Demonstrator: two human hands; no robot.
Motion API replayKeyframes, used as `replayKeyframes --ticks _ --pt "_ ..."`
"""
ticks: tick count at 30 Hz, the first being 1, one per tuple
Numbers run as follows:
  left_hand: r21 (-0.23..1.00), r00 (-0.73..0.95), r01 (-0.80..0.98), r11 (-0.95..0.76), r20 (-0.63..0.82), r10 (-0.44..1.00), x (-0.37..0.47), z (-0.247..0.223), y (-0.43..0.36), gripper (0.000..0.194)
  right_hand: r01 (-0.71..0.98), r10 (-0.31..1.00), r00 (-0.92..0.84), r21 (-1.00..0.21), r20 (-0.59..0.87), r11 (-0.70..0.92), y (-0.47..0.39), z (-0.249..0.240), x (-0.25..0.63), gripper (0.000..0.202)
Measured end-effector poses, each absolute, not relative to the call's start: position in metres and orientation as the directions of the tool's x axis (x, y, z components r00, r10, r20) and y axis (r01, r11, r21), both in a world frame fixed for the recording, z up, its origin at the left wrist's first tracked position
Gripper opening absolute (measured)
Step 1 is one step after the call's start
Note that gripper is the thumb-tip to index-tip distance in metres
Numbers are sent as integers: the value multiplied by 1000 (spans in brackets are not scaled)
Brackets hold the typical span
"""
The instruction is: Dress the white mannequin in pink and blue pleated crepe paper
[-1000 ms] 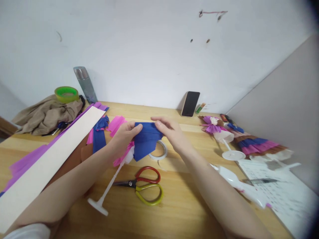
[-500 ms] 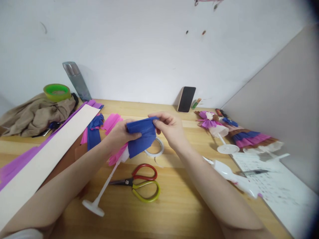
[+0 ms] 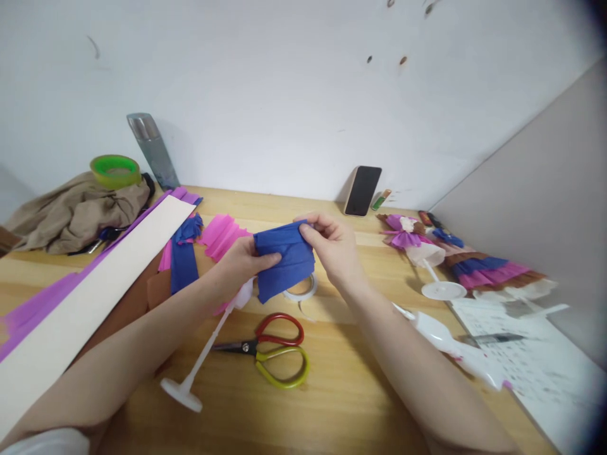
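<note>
Pinching the blue sheet (image 3: pixel 287 272), which looks like crepe paper, you have it raised between both hands above the middle of the surface (image 3: pixel 351 392). Your left hand (image 3: pixel 241 259) grips its left side, with the thumb across the front; that thumb has come down from the top corner, so the hold seems to rest on the face and not the edge. Your right hand (image 3: pixel 334 243) grasps the upper right corner between thumb and fingers. The top now shows a layered, folded-looking band, and the lower part hangs loose.

Below the sheet, partly hidden by it, is a white tape ring (image 3: pixel 311 290). Toward the near edge lie the scissors (image 3: pixel 246 347), handles apart, beside a slanting white stand (image 3: pixel 203 351). Pink paper (image 3: pixel 222 237) sits just beyond your left hand; a cream strip (image 3: pixel 95 291) runs toward the near left corner. A phone (image 3: pixel 363 191) leans near the far edge.
</note>
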State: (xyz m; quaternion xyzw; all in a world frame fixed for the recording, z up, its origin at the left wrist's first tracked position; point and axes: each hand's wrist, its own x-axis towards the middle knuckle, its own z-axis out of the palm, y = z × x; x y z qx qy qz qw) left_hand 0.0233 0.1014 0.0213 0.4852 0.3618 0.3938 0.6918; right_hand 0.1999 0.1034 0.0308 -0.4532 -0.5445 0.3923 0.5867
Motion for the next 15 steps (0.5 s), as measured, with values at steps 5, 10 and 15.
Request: replayKeyframes --ticks 5,10,15 --pt "957 507 -195 214 -88 857 17 31 106 48 35 914 179 -931 363 363 102 30 203 11" --pt "959 424 -213 188 -83 902 11 40 111 45 23 924 144 -934 355 355 97 33 200 11" --pt "959 366 -273 70 36 930 3 50 112 28 47 937 96 -941 337 334 91 37 196 16"
